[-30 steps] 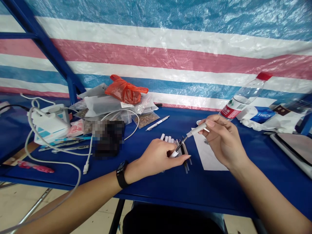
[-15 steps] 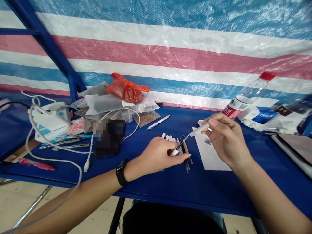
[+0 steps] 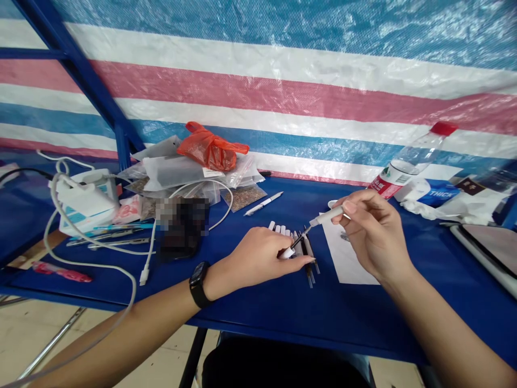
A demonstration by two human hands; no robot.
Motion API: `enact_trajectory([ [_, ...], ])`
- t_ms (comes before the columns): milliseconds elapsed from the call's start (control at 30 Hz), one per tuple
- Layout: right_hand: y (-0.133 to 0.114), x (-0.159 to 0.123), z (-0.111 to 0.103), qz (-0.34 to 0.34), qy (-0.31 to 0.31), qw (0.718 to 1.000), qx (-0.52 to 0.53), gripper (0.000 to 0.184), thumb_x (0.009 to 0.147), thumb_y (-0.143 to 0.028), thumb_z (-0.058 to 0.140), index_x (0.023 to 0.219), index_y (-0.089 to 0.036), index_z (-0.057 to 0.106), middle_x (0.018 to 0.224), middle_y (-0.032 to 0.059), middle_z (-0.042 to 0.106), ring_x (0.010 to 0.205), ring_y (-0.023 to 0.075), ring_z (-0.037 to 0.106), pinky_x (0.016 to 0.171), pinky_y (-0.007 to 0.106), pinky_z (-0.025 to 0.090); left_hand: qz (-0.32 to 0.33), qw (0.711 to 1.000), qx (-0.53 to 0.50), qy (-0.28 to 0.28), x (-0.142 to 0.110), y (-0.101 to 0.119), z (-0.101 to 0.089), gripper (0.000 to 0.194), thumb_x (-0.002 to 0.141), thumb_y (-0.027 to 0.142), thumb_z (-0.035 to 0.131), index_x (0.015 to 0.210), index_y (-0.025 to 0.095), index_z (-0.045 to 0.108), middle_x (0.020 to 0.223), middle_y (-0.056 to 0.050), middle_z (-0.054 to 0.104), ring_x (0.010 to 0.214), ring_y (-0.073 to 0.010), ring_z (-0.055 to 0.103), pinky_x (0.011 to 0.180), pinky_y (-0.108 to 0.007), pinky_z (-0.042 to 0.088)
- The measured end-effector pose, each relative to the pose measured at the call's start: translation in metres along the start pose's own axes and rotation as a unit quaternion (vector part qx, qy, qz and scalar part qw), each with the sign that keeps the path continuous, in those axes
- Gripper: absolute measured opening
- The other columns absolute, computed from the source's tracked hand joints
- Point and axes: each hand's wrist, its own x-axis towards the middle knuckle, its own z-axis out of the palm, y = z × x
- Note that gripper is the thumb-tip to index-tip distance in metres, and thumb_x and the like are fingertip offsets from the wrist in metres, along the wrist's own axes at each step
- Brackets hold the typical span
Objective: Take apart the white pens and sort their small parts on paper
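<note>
My left hand (image 3: 256,257) pinches a short white pen barrel (image 3: 286,253) with a dark tip, its fingers over the row of pen parts. My right hand (image 3: 375,234) is shut on a white pen (image 3: 326,216), whose thin dark point meets the dark end of the left hand's piece. Under and beside them lie several white pen barrels (image 3: 278,227) in a row, with several dark slender pen parts (image 3: 309,265) just below. A white paper sheet (image 3: 345,256) lies under the right hand. A black watch (image 3: 197,284) circles my left wrist.
The blue table holds a clear bottle with a red cap (image 3: 412,160), an orange plastic bag (image 3: 212,152), clear bags, a white charger (image 3: 84,202) with cables, a pixelated dark object (image 3: 181,229) and a loose white pen (image 3: 262,204). A striped tarp stands behind.
Both hands hold their pieces much as before, with the tips still together. The whole view has shifted slightly.
</note>
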Motion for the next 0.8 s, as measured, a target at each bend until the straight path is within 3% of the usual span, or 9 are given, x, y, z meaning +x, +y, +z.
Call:
enact_trajectory([
  [200,0.010,-0.005,0.001,0.038,-0.089,0.994,-0.052,0.025,0.074,-0.039,0.090,0.074,-0.023,0.071,0.073,-0.0002,0.073,0.061,0.0139,0.068,0.061,0.028,0.060,0.000,0.999,0.028,0.024,-0.001,-0.002,-0.003,0.059,0.096,0.052,0.061,0.053,0.018,0.041,0.046,0.006,0.042,0.043,-0.0075,0.035,0.048,-0.026,0.018],
  [300,0.015,-0.009,0.003,0.047,-0.125,0.990,-0.036,0.019,0.079,-0.036,0.087,0.081,-0.024,0.073,0.082,0.0016,0.077,0.068,0.0154,0.073,0.066,0.029,0.064,-0.003,0.999,0.035,0.040,-0.001,-0.005,-0.003,0.062,0.097,0.056,0.059,0.052,0.017,0.041,0.045,0.006,0.040,0.042,-0.0074,0.032,0.048,-0.027,0.016],
  [467,0.014,-0.011,0.005,0.036,-0.141,0.988,-0.049,0.016,0.079,-0.035,0.087,0.085,-0.024,0.076,0.089,0.0050,0.081,0.082,0.0218,0.078,0.071,0.034,0.067,-0.014,0.998,0.004,0.062,-0.001,-0.007,-0.002,0.063,0.096,0.053,0.061,0.049,0.017,0.038,0.043,0.007,0.033,0.042,-0.0068,0.028,0.048,-0.027,0.016],
  [633,0.012,-0.010,0.004,0.004,-0.154,0.982,-0.107,0.017,0.082,-0.038,0.084,0.089,-0.024,0.080,0.090,0.0058,0.081,0.076,0.0216,0.078,0.071,0.035,0.067,-0.017,0.997,0.015,0.080,-0.001,-0.008,-0.001,0.062,0.097,0.049,0.060,0.048,0.017,0.040,0.043,0.007,0.033,0.042,-0.0069,0.028,0.049,-0.027,0.016],
  [800,0.013,-0.011,0.005,-0.032,-0.143,0.975,-0.170,0.021,0.085,-0.043,0.081,0.082,-0.022,0.076,0.079,0.0051,0.078,0.071,0.0198,0.075,0.065,0.031,0.064,-0.016,0.993,0.086,0.074,-0.001,-0.010,0.002,0.056,0.098,0.046,0.058,0.050,0.018,0.049,0.043,0.005,0.039,0.041,-0.0088,0.030,0.049,-0.029,0.016],
])
